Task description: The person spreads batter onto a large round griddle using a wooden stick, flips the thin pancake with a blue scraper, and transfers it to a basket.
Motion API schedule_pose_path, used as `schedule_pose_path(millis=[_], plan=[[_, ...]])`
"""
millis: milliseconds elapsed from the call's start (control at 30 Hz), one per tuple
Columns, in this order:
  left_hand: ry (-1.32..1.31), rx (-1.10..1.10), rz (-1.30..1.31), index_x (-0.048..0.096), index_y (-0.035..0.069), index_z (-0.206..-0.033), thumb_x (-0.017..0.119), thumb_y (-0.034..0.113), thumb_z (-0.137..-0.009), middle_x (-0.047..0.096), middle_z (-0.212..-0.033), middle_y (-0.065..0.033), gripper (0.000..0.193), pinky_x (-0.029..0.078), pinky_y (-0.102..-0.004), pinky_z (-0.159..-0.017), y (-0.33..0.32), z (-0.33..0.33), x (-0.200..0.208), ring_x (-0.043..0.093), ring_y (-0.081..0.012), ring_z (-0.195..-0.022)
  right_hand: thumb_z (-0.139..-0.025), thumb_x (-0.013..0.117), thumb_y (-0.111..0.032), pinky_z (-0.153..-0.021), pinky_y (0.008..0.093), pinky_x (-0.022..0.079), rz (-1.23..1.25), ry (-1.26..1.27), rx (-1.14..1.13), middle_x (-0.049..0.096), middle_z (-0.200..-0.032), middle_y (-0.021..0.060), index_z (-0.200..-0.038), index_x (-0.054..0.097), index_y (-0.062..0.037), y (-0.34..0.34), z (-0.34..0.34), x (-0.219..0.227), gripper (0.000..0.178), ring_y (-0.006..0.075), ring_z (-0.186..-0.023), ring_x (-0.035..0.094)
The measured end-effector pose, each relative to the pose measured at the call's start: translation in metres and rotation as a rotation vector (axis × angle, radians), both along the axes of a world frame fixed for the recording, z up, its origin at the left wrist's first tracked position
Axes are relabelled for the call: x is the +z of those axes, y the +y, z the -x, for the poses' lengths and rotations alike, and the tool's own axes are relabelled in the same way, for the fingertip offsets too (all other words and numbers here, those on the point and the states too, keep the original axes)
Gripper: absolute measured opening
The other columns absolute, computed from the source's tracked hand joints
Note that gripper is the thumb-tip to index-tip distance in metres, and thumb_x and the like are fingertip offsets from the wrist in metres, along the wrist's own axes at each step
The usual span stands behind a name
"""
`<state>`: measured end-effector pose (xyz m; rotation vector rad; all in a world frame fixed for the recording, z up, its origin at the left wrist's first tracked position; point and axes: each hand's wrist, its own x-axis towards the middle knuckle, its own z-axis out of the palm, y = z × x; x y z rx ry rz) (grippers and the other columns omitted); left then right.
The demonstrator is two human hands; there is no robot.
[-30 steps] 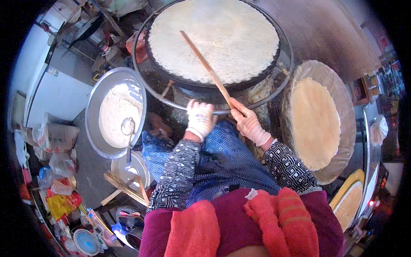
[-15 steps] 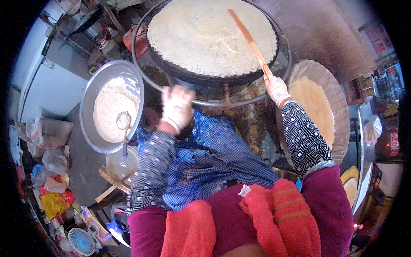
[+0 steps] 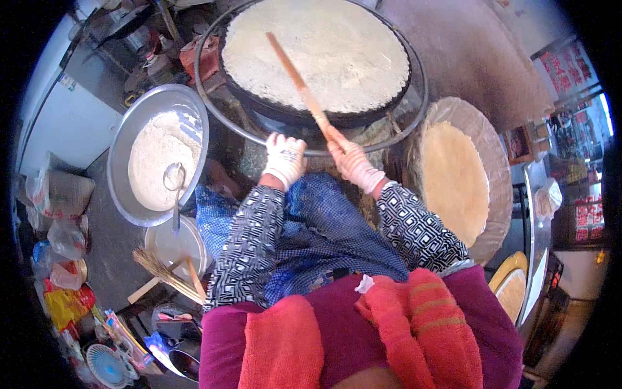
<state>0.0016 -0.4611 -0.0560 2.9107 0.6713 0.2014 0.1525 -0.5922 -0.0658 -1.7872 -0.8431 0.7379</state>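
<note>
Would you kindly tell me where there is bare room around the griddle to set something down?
Little is free. The brown surface beyond the round black griddle looks bare. Left of the wide metal batter basin, the grey floor shows a narrow strip, bordered by plastic bags. The round tray of stacked flatbreads fills the right.

We see both hands in whitish gloves: our left hand (image 3: 284, 159) at about 11 o'clock of the blue checked apron (image 3: 317, 240), our right hand (image 3: 353, 165) at 1 o'clock, closed on a light brown wooden stick (image 3: 299, 83). The sleeves (image 3: 249, 246) carry a black-and-white geometric pattern. The pancake (image 3: 317, 48) on the black griddle (image 3: 291, 115) is pale cream. At 9 o'clock, a silver basin (image 3: 129, 142) holds off-white batter (image 3: 152, 162). At 3 o'clock lies a tan pancake stack (image 3: 453, 181).
</note>
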Motion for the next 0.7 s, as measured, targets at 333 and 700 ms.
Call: schedule_pose_path(millis=[333, 700], plan=[[0.111, -0.018, 0.133, 0.059, 0.007, -0.114, 0.065, 0.029, -0.081, 0.061, -0.113, -0.0145, 0.04, 0.025, -0.0513, -0.11, -0.072, -0.052, 0.004, 0.051, -0.0326, -0.118, -0.095, 0.055, -0.027, -0.063, 0.0487, 0.051, 0.506, -0.929, 0.18, 0.065, -0.077, 0.0218, -0.147, 0.035, -0.0324, -0.028, -0.072, 0.047, 0.056, 0.0399, -0.07, 0.065], [0.025, 0.011, 0.04, 0.064, 0.01, -0.112, 0.054, 0.022, -0.085, 0.062, -0.111, -0.0113, 0.031, 0.026, -0.0522, -0.109, -0.073, -0.062, -0.022, 0.052, -0.0304, -0.114, -0.097, 0.055, -0.014, -0.09, 0.0304, 0.049, 0.1, -0.109, 0.054, 0.068, -0.116, 0.0146, -0.136, 0.055, -0.0131, -0.033, 0.004, 0.041, 0.039, 0.0167, -0.106, 0.062]])
